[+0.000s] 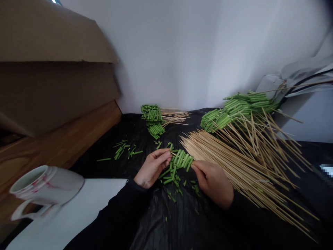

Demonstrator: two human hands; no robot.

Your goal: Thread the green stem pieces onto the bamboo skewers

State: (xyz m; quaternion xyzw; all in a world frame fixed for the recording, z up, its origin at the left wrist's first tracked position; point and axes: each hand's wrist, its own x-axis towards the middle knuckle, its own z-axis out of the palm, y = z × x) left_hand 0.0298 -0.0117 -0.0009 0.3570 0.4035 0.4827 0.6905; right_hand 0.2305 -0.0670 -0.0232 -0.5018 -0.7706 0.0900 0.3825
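Note:
My right hand (214, 182) grips a bamboo skewer close behind a row of cut green stem pieces (183, 159) threaded crosswise on it. The fingers of my left hand (156, 165) are pinched at the skewer's pointed end, with a bit of green stem at the fingertips. Below the two hands, loose green stem pieces (169, 178) lie scattered on black plastic sheeting (166, 232). Just right of my right hand spreads a large heap of bare bamboo skewers (234, 163).
Filled skewers (152, 116) lie stacked at the back, with a larger pile of filled skewers (241, 107) at the back right. More stem pieces (121, 151) lie on the left. A mug (57, 185), a white sheet (85, 208) and a cardboard box (57, 80) occupy the left side.

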